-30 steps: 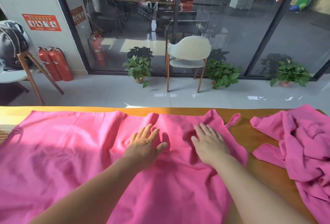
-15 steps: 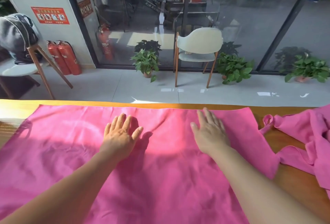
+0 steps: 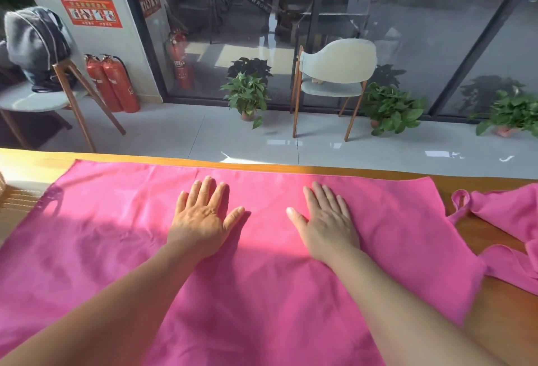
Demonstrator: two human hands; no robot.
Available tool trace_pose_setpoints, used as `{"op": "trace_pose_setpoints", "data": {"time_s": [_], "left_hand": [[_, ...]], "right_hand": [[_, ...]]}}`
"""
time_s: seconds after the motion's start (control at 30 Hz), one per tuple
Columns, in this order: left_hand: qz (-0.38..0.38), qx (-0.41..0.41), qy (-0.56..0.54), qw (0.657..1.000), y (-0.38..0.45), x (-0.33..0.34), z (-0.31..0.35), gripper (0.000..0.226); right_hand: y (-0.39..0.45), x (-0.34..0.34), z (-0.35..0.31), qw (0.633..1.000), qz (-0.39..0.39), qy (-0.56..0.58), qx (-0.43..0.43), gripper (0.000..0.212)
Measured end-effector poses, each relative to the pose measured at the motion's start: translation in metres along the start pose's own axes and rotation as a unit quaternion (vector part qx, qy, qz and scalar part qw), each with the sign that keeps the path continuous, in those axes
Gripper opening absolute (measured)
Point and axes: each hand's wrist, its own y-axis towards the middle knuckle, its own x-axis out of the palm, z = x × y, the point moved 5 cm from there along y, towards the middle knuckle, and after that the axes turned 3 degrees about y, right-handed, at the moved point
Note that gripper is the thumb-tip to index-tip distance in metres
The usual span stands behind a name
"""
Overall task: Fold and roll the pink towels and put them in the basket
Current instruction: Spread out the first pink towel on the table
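Observation:
A large pink towel [image 3: 116, 234] lies spread flat across the wooden table [image 3: 495, 307], its far edge close to the table's far edge. My left hand [image 3: 203, 217] presses flat on the towel's middle, fingers straight and spread. My right hand [image 3: 326, 220] lies flat on the towel a little to the right, fingers straight too. A second pink towel [image 3: 512, 237] sits crumpled at the table's right edge, with a loop near the flat towel's right corner. At the far left edge a sliver of a woven basket [image 3: 2, 183] shows.
Beyond the table is a tiled floor with a pale chair [image 3: 334, 80], potted plants [image 3: 247, 94], red fire extinguishers [image 3: 116, 83] and a glass wall. A second chair with a dark backpack [image 3: 35, 45] stands at the left.
The wrinkled towel has been smoothed flat. My hands slid apart and toward the far edge. The view shifted left, so the crumpled towel sits further right.

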Motion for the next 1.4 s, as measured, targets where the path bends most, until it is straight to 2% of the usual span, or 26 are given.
{"op": "trace_pose_setpoints", "data": {"time_s": [0.1,0.2,0.27,0.37,0.5,0.6,0.67,0.73,0.8,0.87,0.97,1.0,1.07,1.17,1.23,1.3,1.37,1.4], "left_hand": [[-0.012,-0.003,-0.005,1.000,-0.002,-0.003,-0.001,0.084],[0.048,-0.002,-0.029,0.998,-0.010,-0.013,0.003,0.086],[0.082,0.035,-0.017,0.996,-0.023,-0.015,0.011,0.087],[0.041,0.058,-0.004,0.998,-0.041,-0.007,0.018,0.090],[0.003,0.030,-0.002,1.000,-0.046,-0.012,0.020,0.086],[0.035,0.054,-0.052,0.997,-0.067,-0.019,0.031,0.083],[0.020,0.093,-0.052,0.994,-0.092,-0.011,0.042,0.086],[-0.019,0.105,-0.012,0.994,-0.110,-0.001,0.048,0.091],[-0.039,0.084,-0.002,0.996,-0.113,0.000,0.048,0.090],[-0.049,0.082,-0.009,0.995,-0.115,-0.007,0.056,0.086],[-0.024,0.120,-0.074,0.990,-0.132,-0.025,0.087,0.076],[-0.020,0.146,-0.093,0.985,-0.142,-0.028,0.101,0.071],[-0.026,0.204,-0.117,0.972,-0.165,-0.030,0.133,0.065],[-0.057,0.246,-0.163,0.954,-0.195,-0.029,0.175,0.067],[-0.070,0.265,-0.179,0.945,-0.210,-0.028,0.194,0.073],[-0.062,0.306,-0.137,0.940,-0.222,-0.027,0.206,0.071],[-0.043,0.325,-0.106,0.939,-0.226,-0.028,0.211,0.050],[-0.038,0.307,-0.139,0.941,-0.225,-0.032,0.209,0.034]], "right_hand": [[0.000,-0.010,0.031,0.998,0.005,-0.015,0.054,0.082],[-0.005,-0.024,0.064,0.993,0.027,-0.010,0.114,0.083],[-0.016,-0.024,0.068,0.995,0.035,-0.007,0.094,0.087],[-0.035,-0.018,0.077,0.997,0.009,-0.031,0.070,0.085],[-0.048,-0.037,0.095,0.992,0.000,-0.036,0.119,0.079],[-0.072,-0.035,0.074,0.999,0.026,0.005,0.042,0.086],[-0.102,-0.021,0.071,1.000,-0.012,-0.003,0.008,0.090],[-0.120,-0.019,0.087,0.999,-0.034,-0.023,0.022,0.084],[-0.122,-0.028,0.096,0.999,-0.031,0.002,0.040,0.073],[-0.127,-0.045,0.096,0.993,0.012,0.096,0.061,0.057],[-0.160,-0.081,0.110,0.946,0.215,0.204,0.127,0.029],[-0.178,-0.087,0.120,0.931,0.247,0.212,0.168,0.026],[-0.212,-0.085,0.137,0.917,0.216,0.220,0.251,0.027],[-0.248,-0.063,0.140,0.896,0.093,0.240,0.361,0.033],[-0.258,-0.053,0.127,0.877,0.061,0.297,0.374,0.033],[-0.262,-0.047,0.113,0.881,0.011,0.318,0.350,0.027],[-0.267,-0.042,0.101,0.878,-0.032,0.344,0.331,0.023],[-0.271,-0.039,0.096,0.862,-0.052,0.380,0.330,0.023]]}}
